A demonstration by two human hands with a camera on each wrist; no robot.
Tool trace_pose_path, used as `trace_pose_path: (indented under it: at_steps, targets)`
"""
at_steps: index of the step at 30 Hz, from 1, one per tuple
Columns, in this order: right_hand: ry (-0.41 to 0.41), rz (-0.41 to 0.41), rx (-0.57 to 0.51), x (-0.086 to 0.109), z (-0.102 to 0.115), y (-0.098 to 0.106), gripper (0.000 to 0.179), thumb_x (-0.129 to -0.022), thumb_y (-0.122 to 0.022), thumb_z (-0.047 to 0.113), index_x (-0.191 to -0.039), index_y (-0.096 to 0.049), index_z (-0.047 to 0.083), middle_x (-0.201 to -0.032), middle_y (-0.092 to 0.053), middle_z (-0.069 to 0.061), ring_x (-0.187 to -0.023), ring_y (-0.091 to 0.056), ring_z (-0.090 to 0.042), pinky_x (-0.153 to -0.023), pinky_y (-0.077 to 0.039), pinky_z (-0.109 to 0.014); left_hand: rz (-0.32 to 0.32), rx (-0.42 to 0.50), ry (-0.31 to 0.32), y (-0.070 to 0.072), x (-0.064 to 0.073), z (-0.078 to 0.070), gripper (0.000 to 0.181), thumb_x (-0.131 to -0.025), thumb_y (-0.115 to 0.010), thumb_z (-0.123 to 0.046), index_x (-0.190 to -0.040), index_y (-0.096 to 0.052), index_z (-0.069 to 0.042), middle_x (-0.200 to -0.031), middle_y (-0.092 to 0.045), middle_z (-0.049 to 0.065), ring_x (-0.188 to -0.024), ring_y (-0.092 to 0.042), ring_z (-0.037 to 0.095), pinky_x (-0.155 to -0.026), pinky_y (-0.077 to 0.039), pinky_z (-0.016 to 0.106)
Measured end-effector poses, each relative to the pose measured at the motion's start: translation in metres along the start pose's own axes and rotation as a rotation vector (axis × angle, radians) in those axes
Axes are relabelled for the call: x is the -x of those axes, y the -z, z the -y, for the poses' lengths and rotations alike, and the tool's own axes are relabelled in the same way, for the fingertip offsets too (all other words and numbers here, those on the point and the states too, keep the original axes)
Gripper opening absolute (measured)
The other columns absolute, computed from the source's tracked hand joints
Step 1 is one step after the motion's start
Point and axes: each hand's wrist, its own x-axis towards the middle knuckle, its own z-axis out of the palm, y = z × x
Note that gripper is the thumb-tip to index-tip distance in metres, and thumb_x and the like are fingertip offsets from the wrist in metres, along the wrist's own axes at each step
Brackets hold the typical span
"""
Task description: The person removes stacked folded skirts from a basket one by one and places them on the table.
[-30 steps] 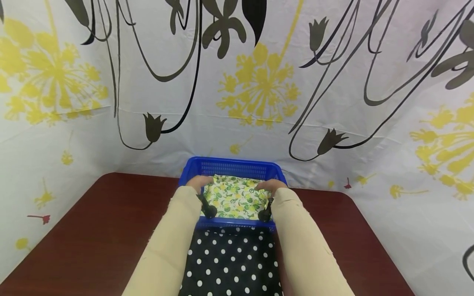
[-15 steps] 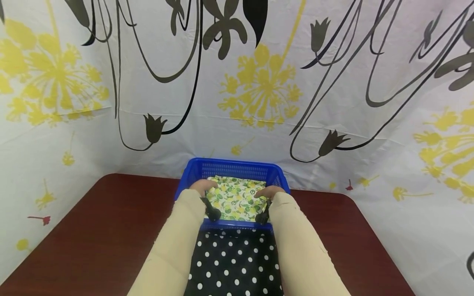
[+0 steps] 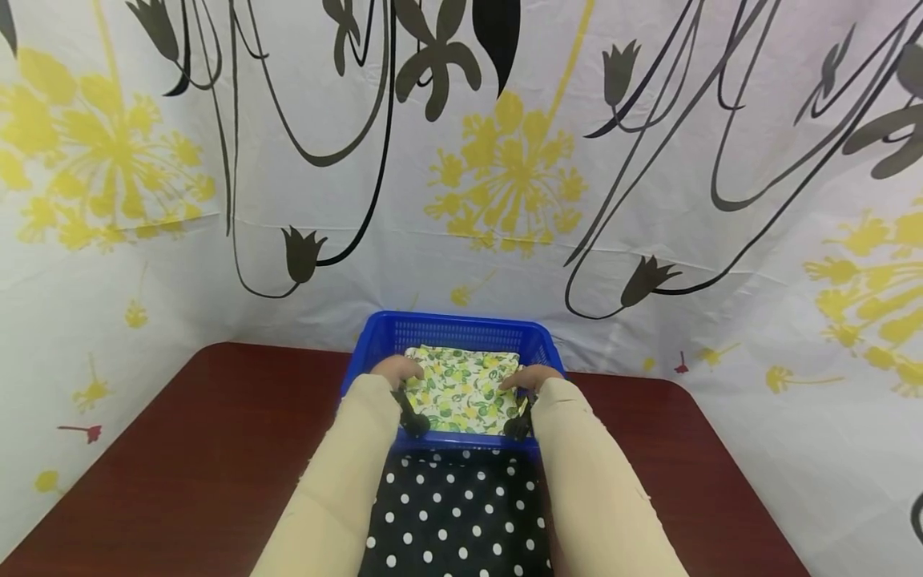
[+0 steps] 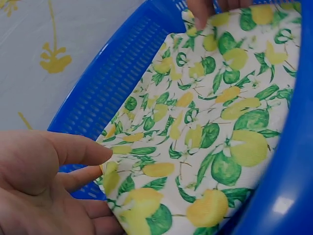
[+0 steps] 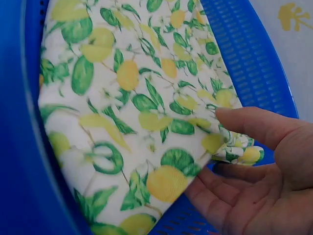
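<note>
A folded cloth (image 3: 461, 389) printed with lemons and green leaves lies inside a blue plastic basket (image 3: 461, 319). At its left edge, my left hand (image 3: 398, 369) holds it; in the left wrist view the thumb (image 4: 88, 149) is at the top face while other fingers go under the edge. My right hand (image 3: 535, 377) grips the opposite edge. The right wrist view has that thumb (image 5: 244, 120) over the cloth and fingers (image 5: 212, 196) tucked beneath, partly hidden. Part of the basket's floor shows below the cloth's corner there.
The basket stands on a dark red-brown table (image 3: 238, 449), close to a white curtain (image 3: 375, 192) with yellow and grey flower prints. Black fabric with white dots (image 3: 454, 513) fills the space between my sleeved forearms, in front of the basket.
My left hand has shifted slightly to the right, and the cloth's left edge with it. The right hand stays almost in place, and both hands remain at the cloth's sides.
</note>
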Motion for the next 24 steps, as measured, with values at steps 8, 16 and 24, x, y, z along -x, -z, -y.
trace_pose_path:
  at_steps: [8,16,24]
  targets:
    - [0.021,0.125,0.106,-0.004,-0.004,0.004,0.052,-0.087,-0.061,0.022,-0.127,-0.048,-0.007,-0.117,-0.056,-0.023,-0.121,-0.04,-0.039,-0.099,-0.032,-0.047,-0.003,-0.164,-0.082,-0.003,0.032,-0.021,0.007,-0.077,-0.054,-0.002,-0.073,-0.059,0.0,-0.068,-0.047,0.007,-0.06,-0.042,0.02,-0.054,-0.038,0.029]
    - [0.068,0.059,0.007,-0.002,0.0,0.011,0.01,-0.084,-0.061,0.007,-0.084,-0.063,-0.003,-0.067,-0.054,-0.006,-0.062,-0.05,-0.018,-0.066,-0.046,-0.032,-0.046,0.063,-0.032,0.001,0.037,-0.02,0.021,-0.074,-0.051,0.008,-0.09,-0.064,0.003,-0.075,-0.056,0.007,-0.061,-0.047,0.017,-0.054,-0.042,0.024]
    - [0.09,-0.025,-0.171,0.011,0.007,0.014,0.013,-0.078,-0.064,-0.002,-0.089,-0.064,-0.006,-0.076,-0.062,-0.011,-0.065,-0.058,-0.02,-0.065,-0.052,-0.035,0.009,0.296,-0.036,0.008,0.054,-0.021,0.064,-0.077,-0.046,0.009,-0.139,-0.037,-0.002,-0.114,-0.059,0.019,-0.076,-0.057,0.02,-0.071,-0.051,0.033]
